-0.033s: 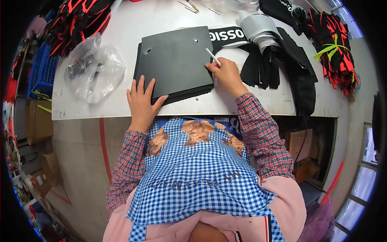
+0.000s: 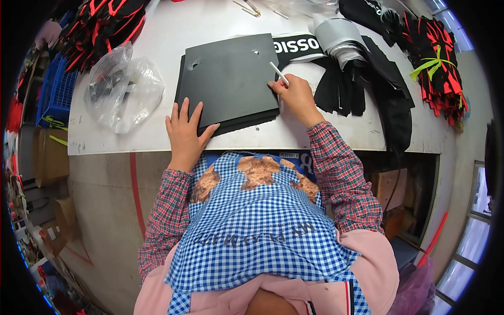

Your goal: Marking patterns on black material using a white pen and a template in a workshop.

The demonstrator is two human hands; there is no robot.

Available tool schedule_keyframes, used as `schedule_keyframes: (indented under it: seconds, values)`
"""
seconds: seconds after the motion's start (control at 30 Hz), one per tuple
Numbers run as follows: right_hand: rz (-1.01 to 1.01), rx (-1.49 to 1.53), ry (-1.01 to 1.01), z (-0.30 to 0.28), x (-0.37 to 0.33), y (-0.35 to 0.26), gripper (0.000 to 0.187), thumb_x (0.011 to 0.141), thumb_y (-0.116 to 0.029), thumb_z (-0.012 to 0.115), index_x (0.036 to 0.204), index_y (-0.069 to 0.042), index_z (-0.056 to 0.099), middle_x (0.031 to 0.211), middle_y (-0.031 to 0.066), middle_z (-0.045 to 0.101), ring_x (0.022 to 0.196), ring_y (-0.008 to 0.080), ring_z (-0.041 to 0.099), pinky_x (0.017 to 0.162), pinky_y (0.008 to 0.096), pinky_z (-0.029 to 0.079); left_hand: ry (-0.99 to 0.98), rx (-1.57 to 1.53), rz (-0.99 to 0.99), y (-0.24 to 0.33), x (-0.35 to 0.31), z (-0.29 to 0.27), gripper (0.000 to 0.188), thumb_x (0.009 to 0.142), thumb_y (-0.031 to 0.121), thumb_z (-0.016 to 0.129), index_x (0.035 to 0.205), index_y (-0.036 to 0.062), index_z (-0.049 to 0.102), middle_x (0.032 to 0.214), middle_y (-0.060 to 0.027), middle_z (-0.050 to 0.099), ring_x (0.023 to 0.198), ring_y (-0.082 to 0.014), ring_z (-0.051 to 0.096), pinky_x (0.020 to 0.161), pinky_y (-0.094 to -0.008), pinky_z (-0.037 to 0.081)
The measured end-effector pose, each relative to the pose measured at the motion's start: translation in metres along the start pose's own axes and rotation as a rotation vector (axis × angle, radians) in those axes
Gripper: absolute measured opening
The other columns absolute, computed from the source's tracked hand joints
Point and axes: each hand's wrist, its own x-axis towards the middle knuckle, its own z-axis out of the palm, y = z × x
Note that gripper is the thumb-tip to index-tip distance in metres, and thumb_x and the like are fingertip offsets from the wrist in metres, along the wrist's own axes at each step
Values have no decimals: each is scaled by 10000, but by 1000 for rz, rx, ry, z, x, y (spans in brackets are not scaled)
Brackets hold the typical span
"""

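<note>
A dark grey flat template sheet (image 2: 231, 79) with two small cut-outs near its far edge lies on black fabric pieces (image 2: 247, 122), whose edges show along its left and near sides. My left hand (image 2: 185, 131) rests at the near left corner, fingers spread, some of them on the sheet and black fabric. At the right edge, my right hand (image 2: 296, 97) pinches a slim white pencil (image 2: 279, 72) that slants up and to the left. Its thumb touches the sheet's right edge, and the pencil's lower end is hidden in the fingers.
On the white table (image 2: 121, 142) a clear plastic bag (image 2: 126, 94) lies left of the sheet. Black strips (image 2: 341, 86) and a white-lettered black band (image 2: 298, 48) lie right. Black-and-red bundles (image 2: 433, 68) sit at both far corners. Several pencils (image 2: 245, 8) lie at the back.
</note>
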Motion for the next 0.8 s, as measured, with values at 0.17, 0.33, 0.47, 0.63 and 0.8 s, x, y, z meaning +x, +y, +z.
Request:
schedule_keyframes:
  seconds: [0.17, 0.33, 0.47, 0.63, 0.8]
  values:
    - [1, -2, 7, 11, -5, 7, 408, 914, -374, 741, 812, 18, 689, 685, 161, 679, 629, 290, 663, 616, 402, 508, 9, 23, 23, -5, -8, 0, 652, 905, 447, 734, 1478, 200, 543, 1613, -133, 373, 1495, -422, 291, 1174, -652, 214]
    - [34, 13, -34, 10, -9, 5, 407, 903, -362, 748, 796, 25, 680, 704, 185, 692, 648, 319, 691, 632, 411, 531, 23, 9, 44, -6, -13, -3, 608, 905, 418, 742, 1456, 222, 577, 1601, -134, 398, 1486, -423, 313, 1178, -625, 237]
    - [39, 98, -67, 10, -9, 9, 405, 904, -375, 755, 794, 7, 677, 660, 114, 649, 589, 217, 612, 585, 357, 479, 46, -15, 52, -10, -14, -3, 568, 901, 410, 748, 1422, 225, 615, 1583, -133, 424, 1465, -431, 342, 1166, -602, 281]
    - [49, 121, -109, 8, -6, 12, 391, 883, -388, 765, 812, -7, 711, 682, 118, 672, 599, 224, 640, 607, 355, 505, 53, -33, 69, -11, -14, -4, 557, 897, 409, 753, 1408, 227, 627, 1576, -135, 432, 1457, -435, 349, 1154, -593, 307]
    - [68, 154, -135, 10, -3, 20, 396, 867, -409, 770, 795, -23, 719, 656, 103, 666, 594, 218, 640, 606, 355, 502, 60, -27, 75, -12, -14, -1, 557, 902, 402, 750, 1413, 220, 623, 1566, -144, 448, 1455, -439, 357, 1155, -590, 309]
